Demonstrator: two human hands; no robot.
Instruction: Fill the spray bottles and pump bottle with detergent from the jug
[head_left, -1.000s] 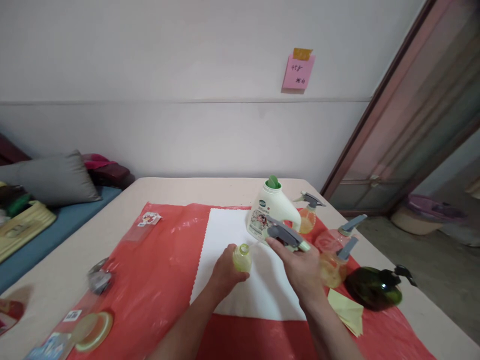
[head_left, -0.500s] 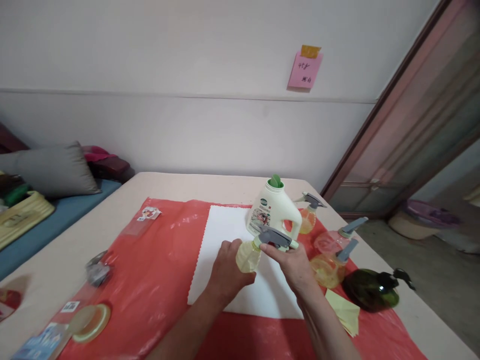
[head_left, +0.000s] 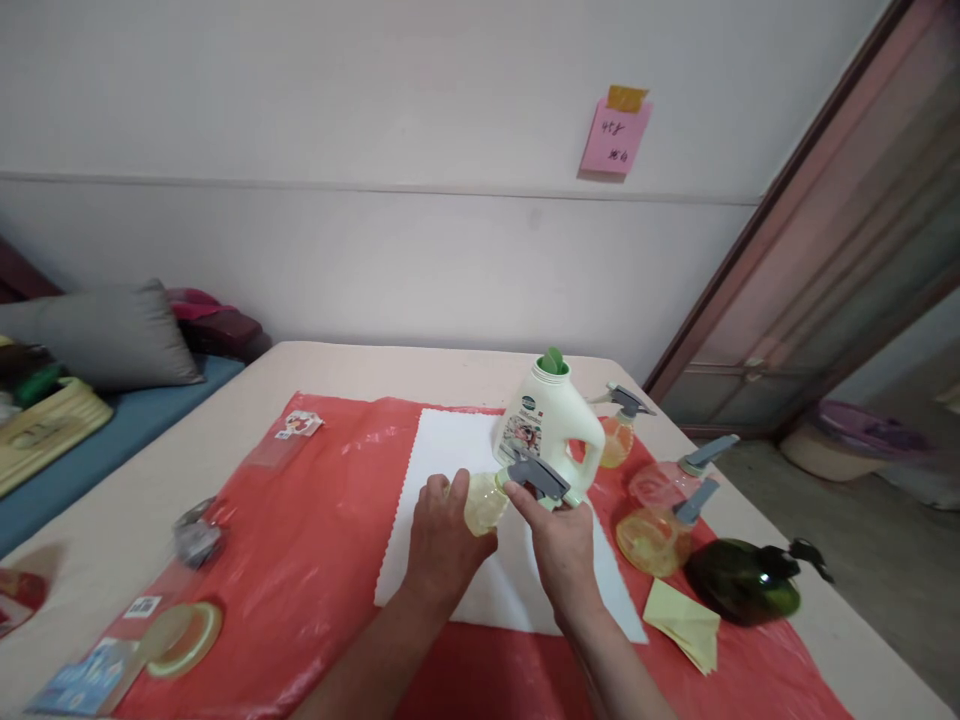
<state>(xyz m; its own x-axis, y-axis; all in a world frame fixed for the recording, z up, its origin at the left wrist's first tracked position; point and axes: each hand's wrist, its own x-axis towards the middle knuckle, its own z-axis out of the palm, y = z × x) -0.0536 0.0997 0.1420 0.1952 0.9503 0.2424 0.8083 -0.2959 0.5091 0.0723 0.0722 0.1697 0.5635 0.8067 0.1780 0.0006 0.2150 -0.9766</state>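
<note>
My left hand (head_left: 444, 545) is wrapped round a small pale yellow spray bottle (head_left: 484, 502) above a white cloth (head_left: 517, 580). My right hand (head_left: 561, 545) grips the grey and light green trigger spray head (head_left: 538, 478), which sits at the bottle's neck. Right behind them stands a cream detergent jug (head_left: 551, 425) with a green cap.
A red plastic sheet (head_left: 315, 560) covers the beige table. On the right stand an orange spray bottle (head_left: 621, 430), a pink spray bottle (head_left: 667, 478), a yellow spray bottle (head_left: 660, 535), a dark green pump bottle (head_left: 750, 585) and a yellow folded cloth (head_left: 686, 620). A tape roll (head_left: 180, 640) lies at the left.
The spray head has come from beside the open bottle down onto its neck. My right hand has moved left and closer to my left hand.
</note>
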